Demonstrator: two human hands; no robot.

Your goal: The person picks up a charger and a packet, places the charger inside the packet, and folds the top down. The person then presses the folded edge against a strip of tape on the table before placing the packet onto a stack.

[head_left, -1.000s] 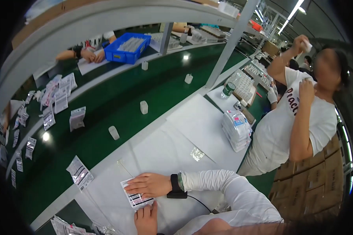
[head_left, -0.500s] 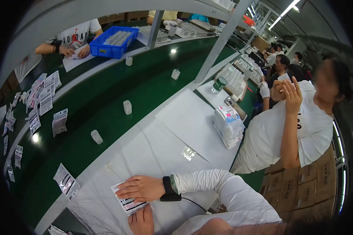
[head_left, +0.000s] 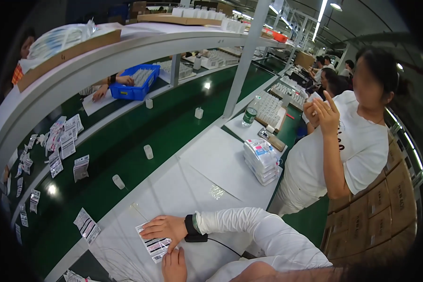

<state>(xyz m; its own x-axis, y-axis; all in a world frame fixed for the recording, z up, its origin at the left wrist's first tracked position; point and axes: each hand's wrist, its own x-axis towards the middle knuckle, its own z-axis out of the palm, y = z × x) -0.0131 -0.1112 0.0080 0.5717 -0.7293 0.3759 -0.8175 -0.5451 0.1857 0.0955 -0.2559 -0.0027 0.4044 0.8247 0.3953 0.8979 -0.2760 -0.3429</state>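
A flat printed packet (head_left: 157,247) in white and black, with some pink print, lies on the white table sheet (head_left: 207,164). My right hand (head_left: 164,229) rests palm down on the packet's upper part, fingers stretched out and thumb toward my left hand. At the packet's lower right corner, my left hand (head_left: 175,267) touches the sheet with its fingers extended, close to the right thumb. Part of the packet is hidden under the right hand. A black band (head_left: 192,228) with a cable circles my right wrist.
Small white bottles (head_left: 148,152) and printed packets (head_left: 87,225) lie along the green belt (head_left: 174,127). Across it stands a blue bin (head_left: 135,83). At right are stacked clear packs (head_left: 261,160), a water bottle (head_left: 249,115), a co-worker (head_left: 338,141) and cartons (head_left: 371,216).
My view has tilted up, bringing the shelf above the belt into sight. Across the belt, a person's hand has moved into the blue bin. My hands stay at the packet.
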